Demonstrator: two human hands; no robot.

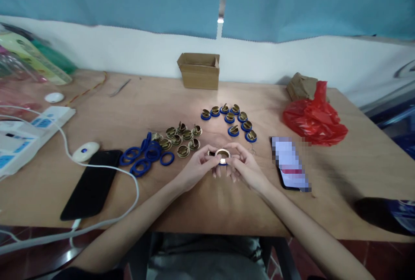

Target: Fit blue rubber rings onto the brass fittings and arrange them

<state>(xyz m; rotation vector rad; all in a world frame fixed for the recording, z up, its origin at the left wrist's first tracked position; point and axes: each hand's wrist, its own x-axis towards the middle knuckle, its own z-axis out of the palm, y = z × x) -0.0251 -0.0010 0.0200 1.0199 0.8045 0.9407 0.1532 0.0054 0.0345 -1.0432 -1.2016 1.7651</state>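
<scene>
Between my left hand [201,164] and my right hand [245,165], just above the table's near middle, is a round brass-coloured metal fitting [223,154]. A blue edge shows under its rim. Fingers of both hands press on it from either side, with the thumbs near its top. Left of my left hand lies a cluster of loose brass fittings [176,140], several with small upright pieces. Beside them are several loose blue rings [167,158], some piled on each other. Farther back, a group of brass fittings seated in blue rings [230,118] stands on the table.
An open cardboard box [200,76] stands at the back. On the right are a lit phone [290,163], a red plastic bag [314,120] and a dark bottle [385,215]. A black phone [92,185], white cable [136,185] and power strip [35,133] lie left.
</scene>
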